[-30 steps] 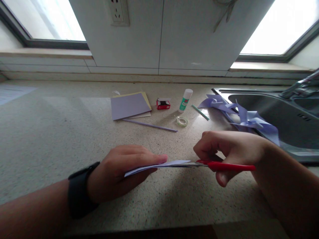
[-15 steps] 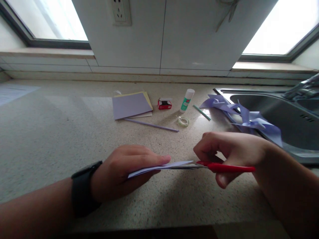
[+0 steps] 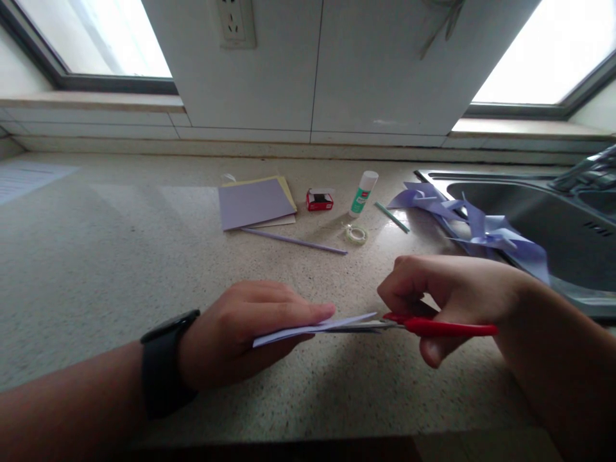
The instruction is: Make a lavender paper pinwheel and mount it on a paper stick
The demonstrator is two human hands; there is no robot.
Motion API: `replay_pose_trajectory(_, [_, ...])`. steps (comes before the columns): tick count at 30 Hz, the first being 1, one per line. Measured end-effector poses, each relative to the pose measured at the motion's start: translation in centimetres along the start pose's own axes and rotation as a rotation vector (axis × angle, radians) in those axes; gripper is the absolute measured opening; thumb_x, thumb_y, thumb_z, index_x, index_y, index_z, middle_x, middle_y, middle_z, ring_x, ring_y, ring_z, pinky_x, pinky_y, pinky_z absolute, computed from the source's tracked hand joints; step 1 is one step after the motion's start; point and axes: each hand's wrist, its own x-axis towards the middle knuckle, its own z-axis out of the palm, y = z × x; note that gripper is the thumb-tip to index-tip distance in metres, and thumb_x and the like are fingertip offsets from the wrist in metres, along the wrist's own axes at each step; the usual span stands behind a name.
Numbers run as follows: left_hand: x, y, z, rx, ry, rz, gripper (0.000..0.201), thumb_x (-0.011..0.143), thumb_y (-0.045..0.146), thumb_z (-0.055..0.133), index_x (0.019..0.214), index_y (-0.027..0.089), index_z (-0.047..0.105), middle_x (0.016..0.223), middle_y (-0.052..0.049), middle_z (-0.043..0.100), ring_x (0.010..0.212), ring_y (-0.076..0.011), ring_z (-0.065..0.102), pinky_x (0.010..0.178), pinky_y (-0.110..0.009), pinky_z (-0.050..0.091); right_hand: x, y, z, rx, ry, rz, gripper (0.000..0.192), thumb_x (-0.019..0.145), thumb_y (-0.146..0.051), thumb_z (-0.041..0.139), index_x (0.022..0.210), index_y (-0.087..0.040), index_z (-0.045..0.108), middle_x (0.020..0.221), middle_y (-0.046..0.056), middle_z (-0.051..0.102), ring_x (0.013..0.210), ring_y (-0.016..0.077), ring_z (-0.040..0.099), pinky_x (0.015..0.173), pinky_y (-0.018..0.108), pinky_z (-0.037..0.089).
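Scissors point(image 3: 452, 328) with red handles sit grasped in the right grip point(image 3: 447, 282), blades point(image 3: 368, 325) pointing left along the long axis of the lilac paper point(image 3: 308, 330). The left grip point(image 3: 255, 308) clasps it above the desk point(image 3: 337, 398), left of the right grip, its free end pointing right; whether it lies between the blades I cannot tell.

The left hand point(image 3: 257, 314) holds lavender paper point(image 3: 310, 329), the right hand point(image 3: 450, 285) red-handled scissors point(image 3: 440, 327)
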Motion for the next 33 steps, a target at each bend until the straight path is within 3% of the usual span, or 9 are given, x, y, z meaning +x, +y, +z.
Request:
replay_pose_trajectory(9, [0.19, 0.05, 0.08, -0.009, -0.034, 0.036, 0.034, 0.097, 0.008, 0.059, 0.130, 0.011, 0.067, 0.094, -0.013, 0.079, 0.080, -0.0181, 0.074, 0.070, -0.028, 0.056, 0.59, 0.01, 0.09, -0.008, -0.006, -0.075, 0.055, 0.062, -0.062, 0.089, 0.063, -0.017, 0.058, 0.056, -0.006, 0.054, 0.046, 0.0064, 0.044, 0.040, 0.019, 0.028])
replay_pose_trajectory(19, [0.16, 0.02, 0.17, -0.001, -0.024, 0.018, 0.037, 0.099, 0.012, 0.057, 0.135, 0.016, 0.064, 0.092, -0.010, 0.079, 0.078, -0.0168, 0.073, 0.069, -0.028, 0.056, 0.24, -0.12, 0.28, 0.009, -0.011, -0.015, 0.053, 0.068, -0.063, 0.085, 0.066, -0.017, 0.058, 0.054, -0.006, 0.054, 0.044, 0.0067, 0.043, 0.038, 0.019, 0.027])
replay_pose_trajectory(33, [0.16, -0.17, 0.19, 0.017, -0.023, 0.062, 0.032, 0.096, 0.008, 0.060, 0.127, 0.008, 0.068, 0.095, -0.014, 0.079, 0.077, -0.0167, 0.073, 0.069, -0.026, 0.056, 0.50, -0.50, 0.84, -0.038, 0.038, 0.021, 0.058, 0.060, -0.067, 0.088, 0.064, -0.017, 0.057, 0.056, -0.005, 0.054, 0.048, 0.0077, 0.043, 0.043, 0.021, 0.029])
